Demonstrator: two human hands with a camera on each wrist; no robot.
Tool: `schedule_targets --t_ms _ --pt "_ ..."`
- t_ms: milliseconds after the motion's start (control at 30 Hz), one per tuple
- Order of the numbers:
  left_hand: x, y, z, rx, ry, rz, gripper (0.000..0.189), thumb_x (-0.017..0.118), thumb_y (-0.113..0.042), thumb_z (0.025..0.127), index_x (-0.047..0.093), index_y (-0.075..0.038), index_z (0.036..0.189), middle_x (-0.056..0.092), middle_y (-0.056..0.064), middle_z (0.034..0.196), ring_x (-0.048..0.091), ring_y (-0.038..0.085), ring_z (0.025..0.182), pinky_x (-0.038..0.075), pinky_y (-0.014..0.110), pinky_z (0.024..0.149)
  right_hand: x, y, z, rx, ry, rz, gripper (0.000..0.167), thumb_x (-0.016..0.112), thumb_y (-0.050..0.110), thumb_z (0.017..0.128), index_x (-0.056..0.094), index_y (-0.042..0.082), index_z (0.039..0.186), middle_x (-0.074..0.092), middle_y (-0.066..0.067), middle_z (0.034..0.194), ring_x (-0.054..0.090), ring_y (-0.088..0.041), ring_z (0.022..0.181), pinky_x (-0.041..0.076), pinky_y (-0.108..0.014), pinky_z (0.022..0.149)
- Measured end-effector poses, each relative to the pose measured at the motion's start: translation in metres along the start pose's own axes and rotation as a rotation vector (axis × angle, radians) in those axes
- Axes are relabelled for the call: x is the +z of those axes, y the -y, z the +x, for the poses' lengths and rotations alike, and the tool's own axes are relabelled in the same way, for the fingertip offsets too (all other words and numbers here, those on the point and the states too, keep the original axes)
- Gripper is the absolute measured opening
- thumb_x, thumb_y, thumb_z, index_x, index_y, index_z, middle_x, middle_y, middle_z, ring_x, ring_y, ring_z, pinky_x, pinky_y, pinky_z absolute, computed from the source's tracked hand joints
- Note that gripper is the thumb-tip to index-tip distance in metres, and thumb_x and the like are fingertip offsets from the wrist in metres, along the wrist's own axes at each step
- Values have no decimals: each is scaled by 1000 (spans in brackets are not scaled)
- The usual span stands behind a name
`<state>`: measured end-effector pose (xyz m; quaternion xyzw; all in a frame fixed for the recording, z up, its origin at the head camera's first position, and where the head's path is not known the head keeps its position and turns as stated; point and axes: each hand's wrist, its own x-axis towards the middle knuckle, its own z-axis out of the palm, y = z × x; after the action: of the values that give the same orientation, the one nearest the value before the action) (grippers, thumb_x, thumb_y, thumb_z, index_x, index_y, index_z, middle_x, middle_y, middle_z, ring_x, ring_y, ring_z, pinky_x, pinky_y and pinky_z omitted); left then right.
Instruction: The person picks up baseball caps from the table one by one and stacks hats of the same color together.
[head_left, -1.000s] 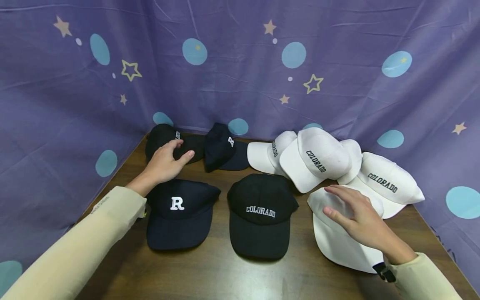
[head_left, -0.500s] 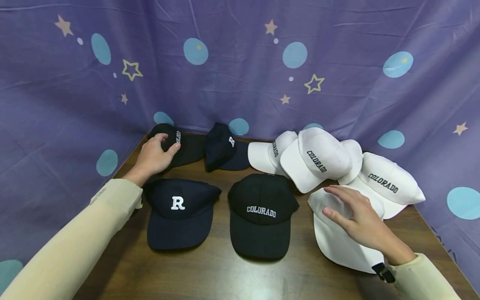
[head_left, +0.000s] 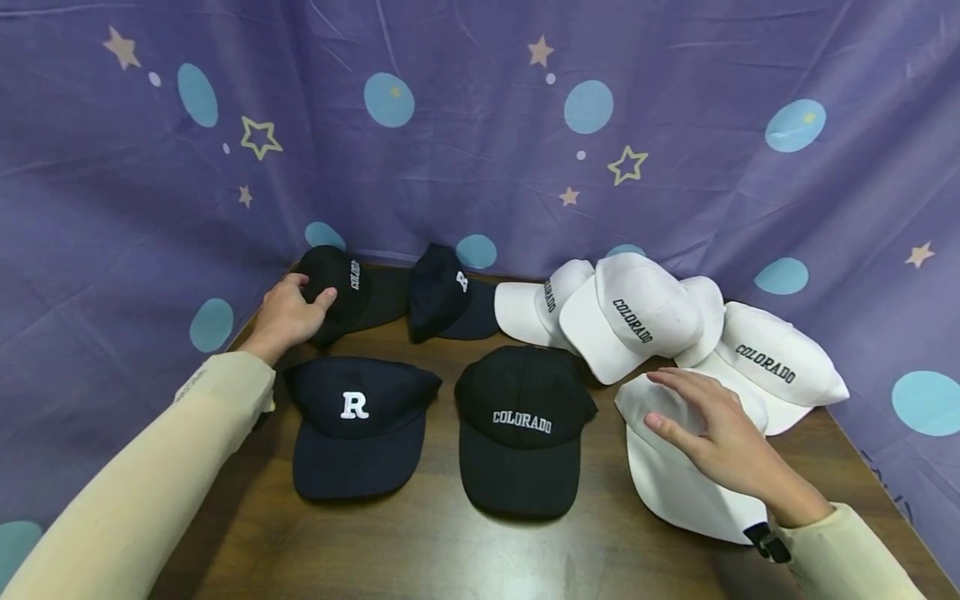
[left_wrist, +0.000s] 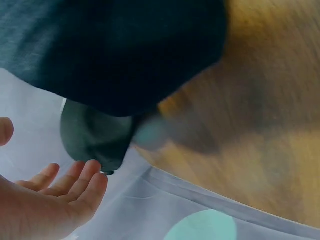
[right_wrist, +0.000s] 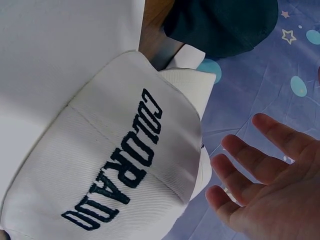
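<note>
My left hand (head_left: 288,312) is at the crown of a black baseball cap (head_left: 384,300) at the back left, fingers relaxed and thumb spread away. In the left wrist view its fingers (left_wrist: 87,185) reach toward the dark cap (left_wrist: 97,135), loosely extended and not wrapped round it. Over on the right, my right hand (head_left: 720,433) hovers above a white cap (head_left: 682,492) with its fingers apart, partly covering the crown. The right wrist view shows that hand (right_wrist: 270,185) holding nothing beside the white cap's COLORADO lettering (right_wrist: 120,170).
A navy R cap (head_left: 360,458) and a black COLORADO cap (head_left: 519,475) lie at the front of the wooden table (head_left: 390,550). Another navy cap (head_left: 435,292) and several overlapping white caps (head_left: 652,308) line the back, against a purple curtain (head_left: 465,183).
My left hand has drawn back leftward and down from over the rear black cap's brim to its crown, uncovering more of its lettering. The right hand stays in place.
</note>
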<state>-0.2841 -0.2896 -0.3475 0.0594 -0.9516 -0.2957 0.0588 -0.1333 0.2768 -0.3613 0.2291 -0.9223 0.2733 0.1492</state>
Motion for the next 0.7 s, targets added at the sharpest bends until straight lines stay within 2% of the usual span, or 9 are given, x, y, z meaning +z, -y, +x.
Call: schedule_targets --t_ms 433,567,700 --pt "4 16 7 -67 74 42 89 47 -44 105 15 27 147 29 50 144 29 63 136 28 65 114 -1 0 2 -4 -5 5 51 77 23 92 62 8 138 58 -17 141 49 -42 129 28 -65 102" --pt "5 19 7 -119 111 -9 87 50 -41 105 13 27 146 28 48 146 31 60 137 30 64 114 0 -1 1 -5 -10 3 51 78 23 91 62 9 137 59 -16 140 49 -41 129 29 -64 102" --pt "5 20 8 -180 121 -109 85 50 -38 106 13 25 149 25 44 152 29 56 141 30 62 115 2 -2 2 2 -13 1 51 79 23 91 63 9 137 59 -15 140 50 -40 129 29 -63 102"
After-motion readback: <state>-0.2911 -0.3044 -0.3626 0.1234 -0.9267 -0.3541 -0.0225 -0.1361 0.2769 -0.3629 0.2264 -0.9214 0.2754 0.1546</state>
